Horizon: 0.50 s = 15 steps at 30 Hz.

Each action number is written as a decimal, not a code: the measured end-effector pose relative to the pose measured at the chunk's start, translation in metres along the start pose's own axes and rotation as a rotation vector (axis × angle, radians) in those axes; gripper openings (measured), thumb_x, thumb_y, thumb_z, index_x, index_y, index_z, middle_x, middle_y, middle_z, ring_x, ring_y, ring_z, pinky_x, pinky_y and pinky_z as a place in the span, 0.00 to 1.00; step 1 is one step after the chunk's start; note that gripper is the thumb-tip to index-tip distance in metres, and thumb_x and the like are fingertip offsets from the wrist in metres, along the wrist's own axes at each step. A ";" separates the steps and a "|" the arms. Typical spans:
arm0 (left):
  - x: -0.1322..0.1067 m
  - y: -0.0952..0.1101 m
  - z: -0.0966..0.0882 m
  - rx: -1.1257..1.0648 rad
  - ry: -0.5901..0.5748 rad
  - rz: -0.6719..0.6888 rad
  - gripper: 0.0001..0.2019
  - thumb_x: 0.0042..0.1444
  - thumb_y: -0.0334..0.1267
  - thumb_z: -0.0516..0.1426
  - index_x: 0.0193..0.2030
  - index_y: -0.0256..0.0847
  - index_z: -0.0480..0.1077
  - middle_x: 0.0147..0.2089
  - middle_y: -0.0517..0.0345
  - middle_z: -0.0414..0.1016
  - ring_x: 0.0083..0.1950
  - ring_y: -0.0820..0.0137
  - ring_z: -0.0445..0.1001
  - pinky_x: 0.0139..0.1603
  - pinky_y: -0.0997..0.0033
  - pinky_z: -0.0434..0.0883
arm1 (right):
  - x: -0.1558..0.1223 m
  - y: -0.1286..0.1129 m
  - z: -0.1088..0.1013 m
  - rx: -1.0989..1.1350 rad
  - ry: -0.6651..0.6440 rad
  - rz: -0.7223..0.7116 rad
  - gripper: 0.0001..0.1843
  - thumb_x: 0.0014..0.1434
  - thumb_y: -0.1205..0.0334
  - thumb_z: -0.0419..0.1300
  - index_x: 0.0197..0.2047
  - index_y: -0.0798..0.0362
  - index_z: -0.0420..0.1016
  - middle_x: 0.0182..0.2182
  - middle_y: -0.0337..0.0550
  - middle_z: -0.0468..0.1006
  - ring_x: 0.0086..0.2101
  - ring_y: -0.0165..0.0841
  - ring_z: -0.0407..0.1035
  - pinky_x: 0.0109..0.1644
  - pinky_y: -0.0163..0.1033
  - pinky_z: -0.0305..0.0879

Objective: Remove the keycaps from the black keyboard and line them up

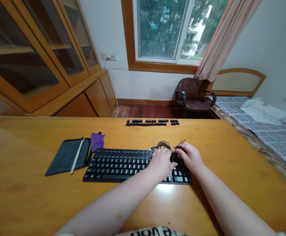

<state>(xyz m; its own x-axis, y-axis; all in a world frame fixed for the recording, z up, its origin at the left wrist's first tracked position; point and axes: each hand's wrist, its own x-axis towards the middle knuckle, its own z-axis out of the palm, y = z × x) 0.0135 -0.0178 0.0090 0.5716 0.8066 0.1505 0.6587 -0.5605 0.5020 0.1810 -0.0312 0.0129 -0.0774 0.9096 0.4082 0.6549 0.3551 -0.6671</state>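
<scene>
A black keyboard (pixel 123 164) lies on the wooden desk (pixel 22 183) in front of me. My left hand (pixel 160 164) rests palm down over the keyboard's right part, its fingers curled onto the keys. Close to its right, my right hand (pixel 190 156) is closed in a pinch at the keyboard's top right corner, on a small dark tool with thin wire prongs (pixel 181 144). The keyboard's coiled cable (pixel 163 145) sits just behind my hands. A row of removed black keycaps (pixel 152 122) is lined up near the desk's far edge.
A dark grey pouch (pixel 66 157) with a white stick on it and a purple cloth (pixel 97 141) lie left of the keyboard. Wooden cabinets stand at the left. Beyond the desk are a brown armchair (pixel 192 93), a window and a bed at the right.
</scene>
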 end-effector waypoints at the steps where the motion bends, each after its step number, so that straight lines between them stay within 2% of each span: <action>1: 0.001 0.001 0.002 0.012 -0.011 -0.012 0.18 0.50 0.45 0.60 0.46 0.39 0.67 0.45 0.49 0.72 0.48 0.59 0.68 0.51 0.58 0.65 | 0.000 0.001 0.002 -0.012 -0.016 -0.022 0.09 0.59 0.60 0.54 0.30 0.52 0.73 0.23 0.41 0.72 0.27 0.33 0.68 0.32 0.37 0.64; 7: 0.008 0.001 0.006 0.077 0.010 -0.031 0.18 0.48 0.46 0.61 0.43 0.39 0.68 0.43 0.51 0.71 0.47 0.59 0.68 0.48 0.58 0.66 | 0.005 0.006 0.005 -0.039 -0.114 -0.062 0.11 0.60 0.60 0.52 0.28 0.51 0.71 0.23 0.40 0.71 0.29 0.33 0.67 0.34 0.37 0.64; 15: 0.011 -0.002 0.004 0.012 -0.005 -0.048 0.17 0.49 0.50 0.59 0.42 0.42 0.70 0.42 0.54 0.71 0.47 0.59 0.68 0.47 0.58 0.65 | 0.002 0.011 0.004 -0.021 -0.181 -0.045 0.12 0.60 0.58 0.52 0.29 0.51 0.73 0.25 0.42 0.73 0.29 0.33 0.68 0.33 0.37 0.64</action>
<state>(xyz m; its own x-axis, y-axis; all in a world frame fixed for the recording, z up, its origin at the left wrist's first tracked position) 0.0203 -0.0083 0.0063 0.5420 0.8314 0.1222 0.6910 -0.5237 0.4982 0.1850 -0.0245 0.0035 -0.2397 0.9175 0.3173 0.6634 0.3934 -0.6365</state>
